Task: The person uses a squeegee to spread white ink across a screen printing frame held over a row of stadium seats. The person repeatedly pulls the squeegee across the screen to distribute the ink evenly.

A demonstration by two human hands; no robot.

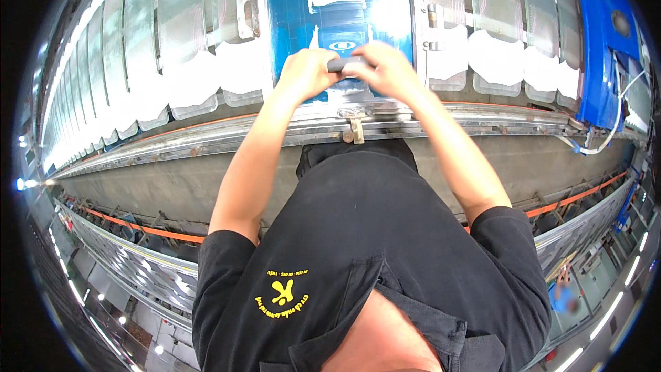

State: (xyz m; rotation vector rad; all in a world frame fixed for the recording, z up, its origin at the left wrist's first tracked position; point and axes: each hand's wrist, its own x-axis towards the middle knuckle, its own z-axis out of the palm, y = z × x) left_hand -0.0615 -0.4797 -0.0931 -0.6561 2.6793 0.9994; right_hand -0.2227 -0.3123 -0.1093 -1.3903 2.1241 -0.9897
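Both my hands are closed on a dark grey bar, which looks like the handle of a squeegee (346,65); its blade does not show. My left hand (308,74) wraps its left end, and my right hand (385,70), slightly smeared, grips its right part. Beneath them lies a blue printing screen (292,14) in a metal frame (416,0). A small pale oval design (341,46) shows in the screen just beyond the squeegee. Farther up the screen are bright white patches, either ink or glare.
Rows of glassy boards (180,21) with white pieces stretch left and right. A metal rail (227,131) with a small clamp (356,129) runs before me. A blue machine (606,41) with a pale cable stands at right. Behind me, another person (564,296) is at lower right.
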